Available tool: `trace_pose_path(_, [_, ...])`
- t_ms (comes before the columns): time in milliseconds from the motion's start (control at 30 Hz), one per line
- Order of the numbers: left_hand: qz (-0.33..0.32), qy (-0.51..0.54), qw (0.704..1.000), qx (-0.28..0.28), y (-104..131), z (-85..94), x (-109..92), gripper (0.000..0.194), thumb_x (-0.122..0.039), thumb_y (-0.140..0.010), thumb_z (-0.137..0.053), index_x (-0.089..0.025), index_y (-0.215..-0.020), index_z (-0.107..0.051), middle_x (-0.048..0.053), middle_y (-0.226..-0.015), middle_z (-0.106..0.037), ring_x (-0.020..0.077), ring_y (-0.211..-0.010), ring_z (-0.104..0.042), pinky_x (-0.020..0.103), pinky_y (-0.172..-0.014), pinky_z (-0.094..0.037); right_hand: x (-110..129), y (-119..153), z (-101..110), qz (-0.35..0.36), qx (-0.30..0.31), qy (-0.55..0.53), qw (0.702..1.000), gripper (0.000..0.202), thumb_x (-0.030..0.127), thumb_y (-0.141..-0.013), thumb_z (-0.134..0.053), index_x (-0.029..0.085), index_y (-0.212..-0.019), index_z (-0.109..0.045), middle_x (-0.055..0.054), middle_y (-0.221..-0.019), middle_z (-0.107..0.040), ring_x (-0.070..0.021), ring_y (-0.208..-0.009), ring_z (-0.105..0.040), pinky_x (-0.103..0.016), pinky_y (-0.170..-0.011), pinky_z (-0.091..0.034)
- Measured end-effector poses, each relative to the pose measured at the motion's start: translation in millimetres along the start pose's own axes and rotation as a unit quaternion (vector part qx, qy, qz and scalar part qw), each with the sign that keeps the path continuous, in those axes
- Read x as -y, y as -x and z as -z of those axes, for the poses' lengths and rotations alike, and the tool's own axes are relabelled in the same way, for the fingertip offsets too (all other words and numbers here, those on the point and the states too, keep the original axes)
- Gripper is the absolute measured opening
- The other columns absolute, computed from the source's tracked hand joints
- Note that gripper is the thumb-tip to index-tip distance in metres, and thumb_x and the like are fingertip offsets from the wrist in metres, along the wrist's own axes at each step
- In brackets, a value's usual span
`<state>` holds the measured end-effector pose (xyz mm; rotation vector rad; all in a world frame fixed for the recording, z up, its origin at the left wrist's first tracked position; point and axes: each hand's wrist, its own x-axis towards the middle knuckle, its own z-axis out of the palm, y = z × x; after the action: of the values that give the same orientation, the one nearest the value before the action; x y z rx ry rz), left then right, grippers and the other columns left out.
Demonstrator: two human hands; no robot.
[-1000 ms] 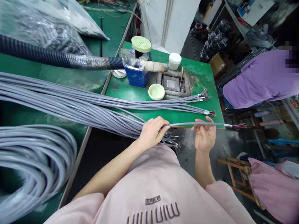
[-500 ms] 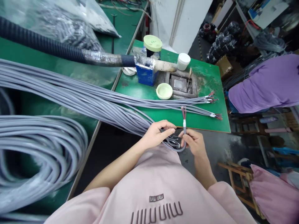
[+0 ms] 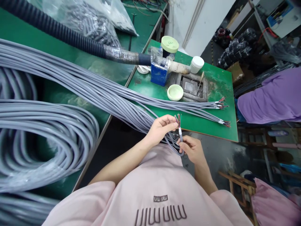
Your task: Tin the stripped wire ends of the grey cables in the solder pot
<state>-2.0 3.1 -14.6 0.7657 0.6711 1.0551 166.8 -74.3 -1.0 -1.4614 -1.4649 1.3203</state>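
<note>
My right hand (image 3: 191, 149) pinches a grey cable (image 3: 181, 138) just below its white collar, and the cable end points up. Thin coloured wires (image 3: 178, 119) fan out above the collar. My left hand (image 3: 163, 127) is closed on these wires, thumb and forefinger at their left side. Below the hands the cable bends round in a loop. A long bundle of grey cables (image 3: 113, 97) runs from the left under my left hand. Other cable ends with white collars (image 3: 220, 121) lie on the green table (image 3: 231, 135).
Behind the cables stand a blue box (image 3: 158, 74) with a black hose (image 3: 70, 37), a pale green dish (image 3: 175, 92), a white tub (image 3: 197, 64) and a metal-framed pot (image 3: 191, 87). Coiled cables (image 3: 77, 131) lie left. A person in purple (image 3: 270, 97) is at the right.
My left hand has come to the wires and closed on them. My right hand and the cable end have moved slightly down and left. The wires are more spread. The view has shifted.
</note>
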Motion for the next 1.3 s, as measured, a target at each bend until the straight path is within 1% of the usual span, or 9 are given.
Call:
trace_pose_path(267, [-0.01, 0.01, 0.999, -0.029, 0, 2.5, -3, 0.023, -0.033, -0.071, -0.079, -0.016, -0.08, -0.066, -0.002, -0.066, -0.065, 0.008, -0.058, -0.057, 0.021, -0.061, -0.047, -1, -1, -1, 0.003, 0.011, 0.037, 0.999, 0.013, 0.026, -0.086, -0.059, 0.019, -0.081, -0.068, 0.004, -0.056, -0.062, -0.0084, -0.048, -0.053, -0.019, -0.048, -0.042])
trace_pose_path(500, [0.016, 0.01, 0.999, -0.042, 1, -1.9, -5, 0.026, -0.032, -0.065, -0.082, -0.015, -0.074, -0.064, -0.004, -0.064, -0.062, 0.0061, -0.056, -0.055, 0.019, -0.059, -0.045, -2, -2, -3, 0.011, 0.02, 0.052, 0.998, 0.015, 0.03, -0.087, -0.058, 0.019, -0.082, -0.067, 0.004, -0.057, -0.062, -0.0078, -0.048, -0.052, -0.019, -0.049, -0.04])
trace_pose_path(933, [-0.014, 0.018, 0.994, -0.106, 5, -10.2, 13, 0.025, -0.035, -0.071, -0.078, -0.016, -0.067, -0.062, -0.001, -0.07, -0.067, 0.0101, -0.065, -0.06, 0.023, -0.067, -0.048, -7, -2, -9, -0.001, -0.044, 0.011, 0.999, 0.023, 0.038, -0.088, -0.056, 0.018, -0.083, -0.066, 0.003, -0.052, -0.061, -0.0088, -0.044, -0.05, -0.021, -0.045, -0.039])
trace_pose_path(1000, [-0.039, -0.021, 0.991, -0.125, 8, -11.3, 14, 0.022, -0.036, -0.074, -0.076, -0.018, -0.07, -0.064, 0.0, -0.072, -0.068, 0.0116, -0.067, -0.061, 0.026, -0.068, -0.048, -8, -2, -10, -0.006, -0.049, 0.002, 0.999, 0.025, 0.04, -0.088, -0.056, 0.018, -0.082, -0.066, 0.003, -0.051, -0.06, -0.0089, -0.043, -0.05, -0.021, -0.044, -0.039])
trace_pose_path(1067, [-0.112, -0.107, 0.978, -0.137, 11, -11.1, 13, 0.016, -0.034, -0.074, -0.076, -0.02, -0.072, -0.068, 0.001, -0.074, -0.069, 0.0138, -0.07, -0.061, 0.03, -0.074, -0.049, -11, -3, -9, -0.009, -0.051, -0.009, 0.999, 0.026, 0.041, -0.087, -0.057, 0.018, -0.081, -0.065, 0.003, -0.051, -0.06, -0.0085, -0.042, -0.048, -0.02, -0.044, -0.038])
trace_pose_path(1133, [-0.192, -0.197, 0.954, -0.117, 14, -9.6, 11, 0.009, -0.03, -0.072, -0.078, -0.022, -0.073, -0.072, 0.002, -0.074, -0.071, 0.0158, -0.073, -0.061, 0.034, -0.081, -0.048, -14, -3, -7, -0.011, -0.048, -0.017, 0.999, 0.025, 0.041, -0.087, -0.057, 0.018, -0.08, -0.065, 0.003, -0.051, -0.06, -0.0078, -0.041, -0.047, -0.02, -0.043, -0.037])
trace_pose_path(1200, [-0.224, -0.232, 0.943, -0.081, 14, -7.1, 10, 0.006, -0.027, -0.071, -0.078, -0.024, -0.074, -0.074, 0.003, -0.076, -0.072, 0.0173, -0.075, -0.062, 0.036, -0.085, -0.047, -16, -2, -5, -0.013, -0.04, -0.021, 0.999, 0.024, 0.04, -0.087, -0.058, 0.018, -0.08, -0.066, 0.003, -0.051, -0.061, -0.0074, -0.041, -0.046, -0.02, -0.042, -0.036])
trace_pose_path(1233, [-0.217, -0.219, 0.949, -0.069, 13, -5.7, 11, 0.006, -0.027, -0.072, -0.078, -0.024, -0.076, -0.075, 0.004, -0.078, -0.073, 0.0176, -0.077, -0.063, 0.036, -0.084, -0.047, -17, -2, -4, -0.014, -0.034, -0.022, 0.999, 0.024, 0.039, -0.087, -0.058, 0.018, -0.081, -0.066, 0.003, -0.051, -0.061, -0.0075, -0.041, -0.047, -0.019, -0.043, -0.036])
trace_pose_path(1300, [-0.166, -0.136, 0.975, -0.054, 9, -2.4, 12, 0.01, -0.03, -0.073, -0.077, -0.022, -0.079, -0.074, 0.004, -0.081, -0.072, 0.0169, -0.077, -0.064, 0.033, -0.079, -0.049, -17, -3, -2, -0.014, -0.021, -0.023, 0.999, 0.024, 0.04, -0.087, -0.058, 0.017, -0.081, -0.066, 0.003, -0.052, -0.061, -0.0081, -0.043, -0.048, -0.02, -0.043, -0.037])
